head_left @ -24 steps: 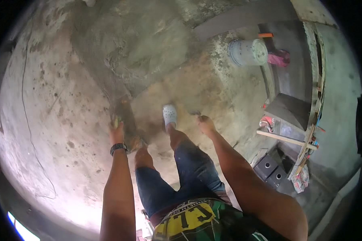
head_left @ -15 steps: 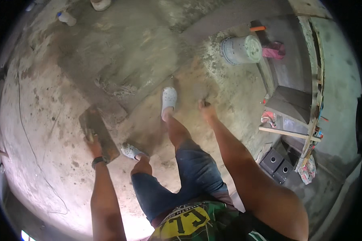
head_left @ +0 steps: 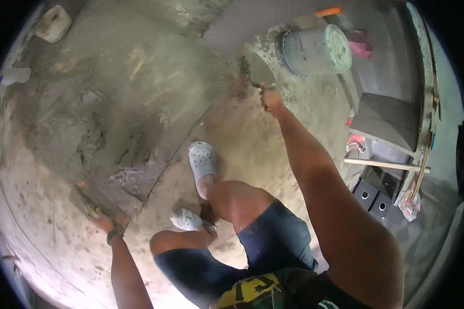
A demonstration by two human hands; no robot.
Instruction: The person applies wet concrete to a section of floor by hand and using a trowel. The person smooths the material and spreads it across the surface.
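My right hand (head_left: 271, 98) is closed round the handle of a trowel. Its broad, pointed blade (head_left: 261, 69) lies low over the floor, close to the left side of a pale bucket (head_left: 314, 50). Over at the left, my left hand (head_left: 103, 221) grips a flat rectangular plastering float (head_left: 82, 202), now tilted near the corner of a damp grey mortar patch (head_left: 87, 123). The float's handle is partly hidden by my fingers. The patch is rough and uneven, with a straight edge running toward my forward shoe (head_left: 202, 162).
A white container (head_left: 54, 24) and a bottle (head_left: 16, 75) stand at the far left. An orange handle (head_left: 328, 11) and pink bag (head_left: 360, 44) lie beyond the bucket. Right of me are a grey slab (head_left: 386, 121), wooden slat (head_left: 386, 165) and black box with round openings (head_left: 374, 197).
My right hand has moved forward toward the bucket, and the trowel blade now shows clearly. The left hand has shifted left and nearer me, tipping the float. My knees are bent more.
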